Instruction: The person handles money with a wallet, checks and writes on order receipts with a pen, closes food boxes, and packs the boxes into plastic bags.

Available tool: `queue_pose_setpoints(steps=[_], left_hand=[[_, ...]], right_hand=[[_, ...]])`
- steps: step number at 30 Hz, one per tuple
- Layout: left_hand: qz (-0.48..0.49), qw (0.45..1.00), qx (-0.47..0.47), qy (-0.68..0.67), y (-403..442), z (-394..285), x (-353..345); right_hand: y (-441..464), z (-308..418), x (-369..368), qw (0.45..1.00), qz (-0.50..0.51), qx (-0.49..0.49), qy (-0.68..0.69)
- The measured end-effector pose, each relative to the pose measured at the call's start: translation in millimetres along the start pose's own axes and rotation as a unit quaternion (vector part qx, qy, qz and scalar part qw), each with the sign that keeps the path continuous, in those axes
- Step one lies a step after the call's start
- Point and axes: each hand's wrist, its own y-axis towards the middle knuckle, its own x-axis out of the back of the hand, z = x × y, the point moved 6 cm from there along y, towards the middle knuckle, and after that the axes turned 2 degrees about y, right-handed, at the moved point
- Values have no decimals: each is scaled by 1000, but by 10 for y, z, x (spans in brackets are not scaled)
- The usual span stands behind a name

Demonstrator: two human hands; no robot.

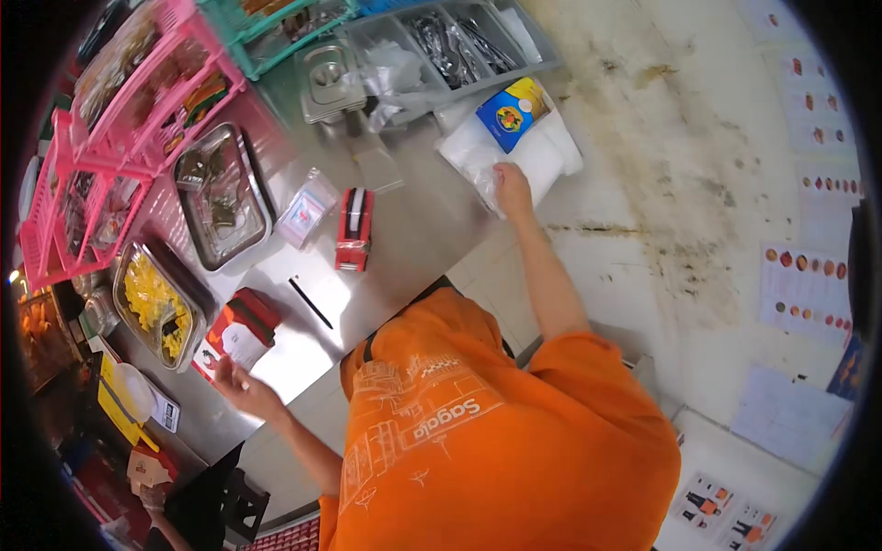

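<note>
My right hand (513, 190) is closed on the near edge of a stack of clear plastic bags (542, 151), its fingers pinched on the film. A blue and yellow packet (511, 112) lies on the stack. On the left, my left hand (246, 389) is held palm up with loosely spread fingers and nothing visible in it. Just beyond it sits a red and white carton (241, 332) at the edge of the metal table (390, 266). A black stick (310, 303) and a red tape dispenser (355, 230) lie farther in.
Metal trays (266, 216) hold sachets and yellow packets. Pink baskets (138, 161), a teal basket (262, 64) and a grey cutlery bin (542, 72) line the back. At lower left, a co-worker's hand (154, 499) is beside another red carton (152, 468).
</note>
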Motion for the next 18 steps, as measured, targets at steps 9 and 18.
queue_pose_setpoints(steps=[9, 18], left_hand=[[365, 918, -95, -120, -1257, -2330, -1966], [627, 642, 222, -381, -2368, -2597, -3678]], right_hand=[[391, -221, -25, 974, 215, -69, -5], [147, 739, 1063, 955, 91, -81, 269]])
